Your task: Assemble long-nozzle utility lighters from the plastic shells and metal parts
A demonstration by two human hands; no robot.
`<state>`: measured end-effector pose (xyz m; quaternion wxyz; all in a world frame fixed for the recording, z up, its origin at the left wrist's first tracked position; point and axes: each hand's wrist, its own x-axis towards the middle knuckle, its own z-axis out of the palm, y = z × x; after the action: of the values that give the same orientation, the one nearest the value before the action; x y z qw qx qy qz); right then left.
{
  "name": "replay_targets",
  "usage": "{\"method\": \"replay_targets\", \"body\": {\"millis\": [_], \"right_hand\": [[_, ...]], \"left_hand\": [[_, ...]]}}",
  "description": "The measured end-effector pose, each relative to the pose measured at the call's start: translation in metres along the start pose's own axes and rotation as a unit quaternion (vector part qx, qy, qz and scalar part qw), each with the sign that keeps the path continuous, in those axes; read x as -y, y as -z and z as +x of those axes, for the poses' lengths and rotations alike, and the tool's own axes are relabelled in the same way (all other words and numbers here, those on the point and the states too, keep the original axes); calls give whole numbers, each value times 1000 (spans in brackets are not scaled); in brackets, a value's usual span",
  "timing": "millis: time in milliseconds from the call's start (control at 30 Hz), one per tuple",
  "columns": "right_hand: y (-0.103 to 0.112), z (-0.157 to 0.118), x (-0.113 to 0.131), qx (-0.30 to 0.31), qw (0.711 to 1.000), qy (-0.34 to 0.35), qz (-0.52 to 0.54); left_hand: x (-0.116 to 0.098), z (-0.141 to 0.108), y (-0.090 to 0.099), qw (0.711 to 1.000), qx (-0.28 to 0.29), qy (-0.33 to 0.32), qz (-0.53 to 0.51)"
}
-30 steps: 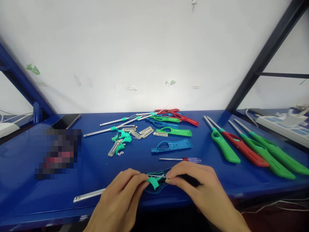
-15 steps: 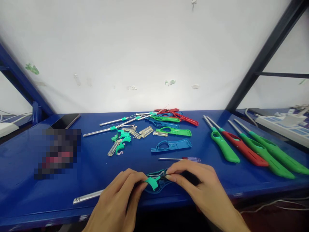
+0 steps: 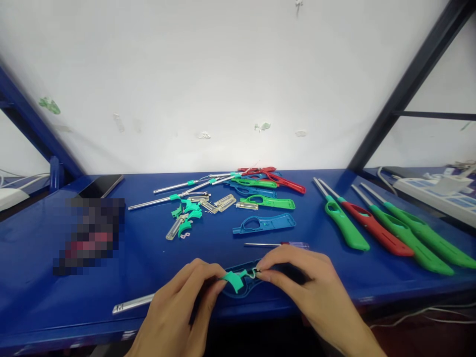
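Note:
My left hand [image 3: 180, 300] pinches a turquoise-green trigger [image 3: 234, 281] between thumb and fingertips. Under it lies an open blue lighter half-shell [image 3: 241, 294] at the table's front edge. My right hand [image 3: 310, 282] is closed at the shell's right part, pinching the end of a thin white wire [image 3: 252, 274]. That wire curves from beside the trigger to the right fingertips, which cover whatever small dark part is at its end. A metal lighter tube [image 3: 133, 304] sticks out to the left from beneath my left hand.
A screwdriver [image 3: 295, 245] and a blue half-shell [image 3: 266, 224] lie beyond my hands. Farther back are green triggers [image 3: 191, 210], clear fuel tanks [image 3: 225, 202], metal tubes and coloured shells. Several assembled lighters [image 3: 347, 225] lie right; a phone [image 3: 100, 186] is at left.
The dark piece at my right fingertips is now mostly hidden, and the white wire has shifted from the shell's far side to a curl between my hands. My left hand stays almost still.

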<state>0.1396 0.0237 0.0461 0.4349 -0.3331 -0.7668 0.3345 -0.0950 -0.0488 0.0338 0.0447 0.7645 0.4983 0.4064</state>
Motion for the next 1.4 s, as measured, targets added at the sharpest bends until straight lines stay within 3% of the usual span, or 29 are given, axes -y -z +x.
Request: {"method": "replay_targets", "body": {"millis": [400, 567, 967, 1400], "right_hand": [[1, -1, -2, 4, 999, 35, 42], [2, -1, 0, -3, 1000, 7, 28], [0, 0, -2, -30, 999, -29, 9], [2, -1, 4, 4, 1000, 18, 25]], "left_hand": [[-5, 1, 0, 999, -42, 32, 10], [-7, 1, 0, 999, -36, 37, 9], [0, 1, -2, 1000, -22, -6, 1], [-2, 3, -5, 999, -34, -17, 16]]}}
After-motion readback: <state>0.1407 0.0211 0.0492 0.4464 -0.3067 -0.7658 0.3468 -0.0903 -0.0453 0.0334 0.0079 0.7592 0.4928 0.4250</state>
